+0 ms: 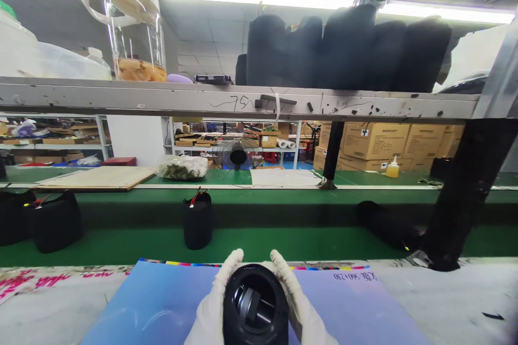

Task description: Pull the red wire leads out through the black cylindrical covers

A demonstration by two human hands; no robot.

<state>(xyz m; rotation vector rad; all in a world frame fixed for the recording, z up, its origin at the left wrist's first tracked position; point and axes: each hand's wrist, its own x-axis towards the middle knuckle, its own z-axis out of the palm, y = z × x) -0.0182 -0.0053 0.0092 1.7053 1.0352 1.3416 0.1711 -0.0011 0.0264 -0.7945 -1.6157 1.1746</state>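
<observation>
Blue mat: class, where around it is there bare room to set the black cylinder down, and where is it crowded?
Free: the blue mat left of the left hand, and right of the right hand. Crowded: the green belt beyond, with black pouches standing on it.

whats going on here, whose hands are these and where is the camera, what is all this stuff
The one picture comes from a camera worn on a person's head, looking forward and down. No machine here: the left hand and right hand are that person's own, in white gloves. Together they hold a black round part, one hand on each side, its open end facing the camera. Under them lies a blue sheet on a worktable. Beyond runs a green belt with a black cylinder standing on it and more black pieces to the left. The shelf above carries a clear jug and dark bundles.
</observation>
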